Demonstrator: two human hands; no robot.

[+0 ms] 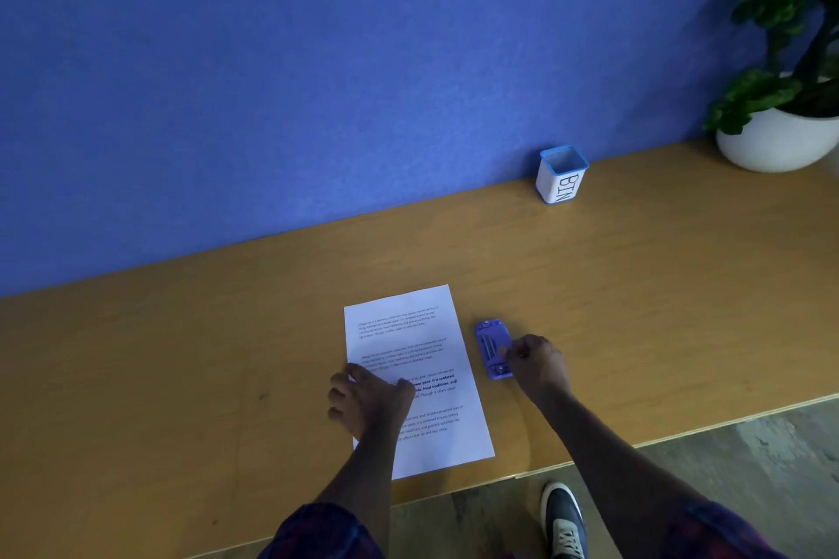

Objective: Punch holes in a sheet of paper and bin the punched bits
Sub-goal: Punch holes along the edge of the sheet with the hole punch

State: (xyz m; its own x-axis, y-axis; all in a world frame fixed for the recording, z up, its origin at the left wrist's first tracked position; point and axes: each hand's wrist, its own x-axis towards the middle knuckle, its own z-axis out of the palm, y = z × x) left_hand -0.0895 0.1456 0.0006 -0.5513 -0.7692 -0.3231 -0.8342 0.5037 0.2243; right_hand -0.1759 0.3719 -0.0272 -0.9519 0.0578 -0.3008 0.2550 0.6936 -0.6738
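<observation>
A white printed sheet of paper (411, 331) lies flat on the wooden table (181, 354), near its front edge. My left hand (367, 399) rests on the sheet's left side, fingers spread and pressing it down. Just right of the sheet lies a small purple hole punch (489, 345). My right hand (538, 361) has its fingertips closed on the punch's right edge. A small white container with a blue rim, marked BIN (562, 177), stands at the back of the table against the wall, well apart from both hands.
A blue wall (318, 82) runs along the table's back edge. A white bowl pot with a green plant (781, 123) stands at the back right. Below the table's front edge I see floor and a shoe (565, 522).
</observation>
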